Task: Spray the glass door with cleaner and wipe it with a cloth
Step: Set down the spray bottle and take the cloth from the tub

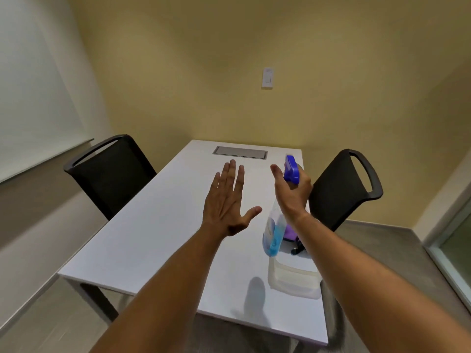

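Blue-headed spray bottle hangs near-upright, nozzle away, in the right grip; left grip splayed wide.

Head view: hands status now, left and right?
Left hand: open, fingers spread, empty, above the white table.
Right hand: closed on the clear spray bottle with blue trigger head.

White rectangular bench, top smooth and mostly bare. Grey recessed panel set flush near the far edge. Translucent plastic container sits on the near right part of the top, close to the right edge. Small purple item just behind it, partly hidden; identity unclear.
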`<state>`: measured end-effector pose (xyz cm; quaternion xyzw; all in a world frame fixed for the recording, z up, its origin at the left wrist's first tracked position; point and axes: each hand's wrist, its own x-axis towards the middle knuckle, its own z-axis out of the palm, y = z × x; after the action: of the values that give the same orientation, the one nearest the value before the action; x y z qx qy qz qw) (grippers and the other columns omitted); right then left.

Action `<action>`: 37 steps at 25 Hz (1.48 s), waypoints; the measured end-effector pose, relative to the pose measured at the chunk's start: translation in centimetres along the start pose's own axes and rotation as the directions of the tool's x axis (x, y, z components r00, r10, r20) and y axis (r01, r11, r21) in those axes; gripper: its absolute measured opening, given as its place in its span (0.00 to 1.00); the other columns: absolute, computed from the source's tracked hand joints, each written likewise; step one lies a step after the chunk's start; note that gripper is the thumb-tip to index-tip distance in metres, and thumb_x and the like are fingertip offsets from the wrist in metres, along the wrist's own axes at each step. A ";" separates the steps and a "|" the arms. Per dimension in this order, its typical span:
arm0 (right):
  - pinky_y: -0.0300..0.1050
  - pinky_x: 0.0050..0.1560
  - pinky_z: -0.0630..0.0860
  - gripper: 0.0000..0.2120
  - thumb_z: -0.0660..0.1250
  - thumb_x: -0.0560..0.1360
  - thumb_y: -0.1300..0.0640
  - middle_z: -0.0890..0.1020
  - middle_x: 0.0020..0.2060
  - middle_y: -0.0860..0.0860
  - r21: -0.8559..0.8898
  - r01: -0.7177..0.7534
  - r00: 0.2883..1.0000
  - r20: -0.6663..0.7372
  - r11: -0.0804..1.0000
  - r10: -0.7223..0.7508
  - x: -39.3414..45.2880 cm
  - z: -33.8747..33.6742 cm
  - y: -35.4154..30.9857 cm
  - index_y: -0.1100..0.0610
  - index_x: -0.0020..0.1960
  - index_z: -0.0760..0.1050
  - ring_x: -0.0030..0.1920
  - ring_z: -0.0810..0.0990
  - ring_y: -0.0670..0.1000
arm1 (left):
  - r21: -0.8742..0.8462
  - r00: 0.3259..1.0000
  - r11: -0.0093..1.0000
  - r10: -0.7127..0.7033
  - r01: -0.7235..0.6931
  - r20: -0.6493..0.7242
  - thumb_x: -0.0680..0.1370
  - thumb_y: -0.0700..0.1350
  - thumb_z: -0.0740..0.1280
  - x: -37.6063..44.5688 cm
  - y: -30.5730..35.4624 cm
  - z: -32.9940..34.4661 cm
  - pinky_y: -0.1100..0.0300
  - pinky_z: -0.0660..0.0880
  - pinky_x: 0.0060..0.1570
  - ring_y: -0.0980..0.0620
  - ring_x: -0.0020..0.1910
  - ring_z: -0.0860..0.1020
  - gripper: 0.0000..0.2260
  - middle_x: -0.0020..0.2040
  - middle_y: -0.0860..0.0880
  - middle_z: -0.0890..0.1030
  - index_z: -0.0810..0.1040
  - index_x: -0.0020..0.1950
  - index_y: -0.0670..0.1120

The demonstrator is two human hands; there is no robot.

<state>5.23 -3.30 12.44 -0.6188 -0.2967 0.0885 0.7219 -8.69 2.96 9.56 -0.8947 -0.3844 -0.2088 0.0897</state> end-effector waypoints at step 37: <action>0.35 0.57 0.76 0.37 0.75 0.70 0.48 0.79 0.63 0.58 -0.354 -0.062 0.997 0.018 0.933 0.073 -1.9 4.0 16.2 0.60 0.73 0.67 0.57 0.80 0.54 | -0.145 0.961 0.975 0.196 -0.168 0.198 0.72 0.74 0.42 2.3 -5.5 14.0 0.48 0.41 0.77 0.47 0.79 0.41 0.45 0.80 0.45 0.41 0.43 0.80 0.47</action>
<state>5.41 2.68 -3.29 -0.7466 -0.2974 0.0681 0.5911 -6.96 12.71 -1.97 -0.9473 -0.2936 -0.1277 0.0100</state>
